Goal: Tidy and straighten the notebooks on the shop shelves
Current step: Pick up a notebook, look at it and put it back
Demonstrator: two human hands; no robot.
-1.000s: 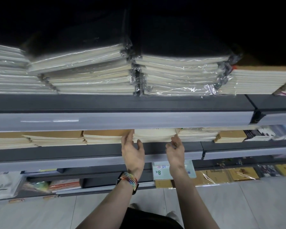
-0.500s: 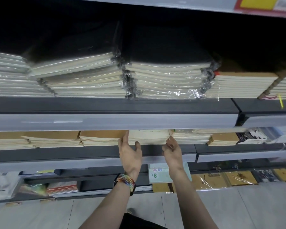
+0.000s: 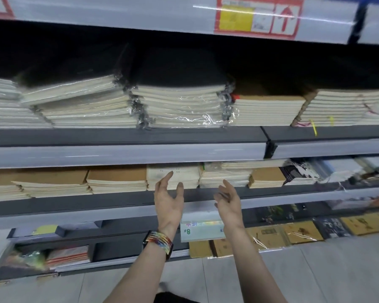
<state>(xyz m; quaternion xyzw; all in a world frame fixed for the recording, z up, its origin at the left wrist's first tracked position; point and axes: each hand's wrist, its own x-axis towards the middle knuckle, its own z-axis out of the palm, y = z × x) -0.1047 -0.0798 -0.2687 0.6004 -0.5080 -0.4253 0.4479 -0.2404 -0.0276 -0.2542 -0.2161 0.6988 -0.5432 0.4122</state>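
Observation:
A cream-covered stack of notebooks [image 3: 184, 177] lies on the middle shelf [image 3: 74, 203], between a brown-covered stack [image 3: 117, 180] and a plastic-wrapped pale stack [image 3: 225, 177]. My left hand [image 3: 169, 201], with a rainbow strap at the wrist, hovers in front of the cream stack with fingers spread and holds nothing. My right hand [image 3: 229, 201] is just off the shelf edge below the wrapped stack, fingers loose and empty. On the shelf above, wrapped packs of notebooks [image 3: 177, 106] lie in uneven piles; the left pile [image 3: 81, 103] is tilted.
More brown and pale stacks [image 3: 267, 177] run along the middle shelf to both sides. A price label holder [image 3: 202, 230] hangs below the hands. Lower shelves hold brown packs [image 3: 269, 236] and coloured items [image 3: 68, 256]. A red and yellow tag [image 3: 258, 17] sits on the top rail.
Both hands have come off the cream stack and drawn back from the shelf, fingers opening. The view has tilted upward, bringing the top rail into sight.

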